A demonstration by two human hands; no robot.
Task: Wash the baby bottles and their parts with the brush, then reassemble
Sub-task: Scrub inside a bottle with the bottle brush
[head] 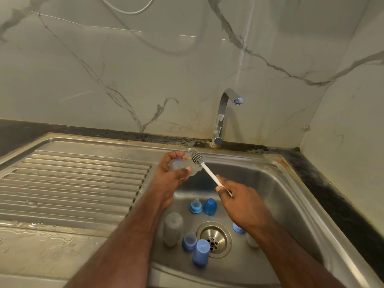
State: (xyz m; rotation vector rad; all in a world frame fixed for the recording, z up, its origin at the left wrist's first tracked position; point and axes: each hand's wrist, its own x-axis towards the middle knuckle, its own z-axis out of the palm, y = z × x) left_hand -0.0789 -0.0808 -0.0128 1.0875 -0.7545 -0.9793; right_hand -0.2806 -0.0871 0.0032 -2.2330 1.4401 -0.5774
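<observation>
Centre frame: left hand [173, 173] grips clear bottle [180, 166]; right hand [232, 196] pinches brush [204, 166] handle; wet bottle may slip into sink [291, 194] if the grip loosens.

Both bare forearms reach forward from the lower edge of the view, the left from lower left, the right from lower right, converging ahead. The left hand [172, 170] is raised, palm turned inward, fingers and thumb curled in a grip. The right hand [232, 197] sits lower and nearer, back upward, thumb and fingers pinched together. The hands are near each other, not touching.
</observation>
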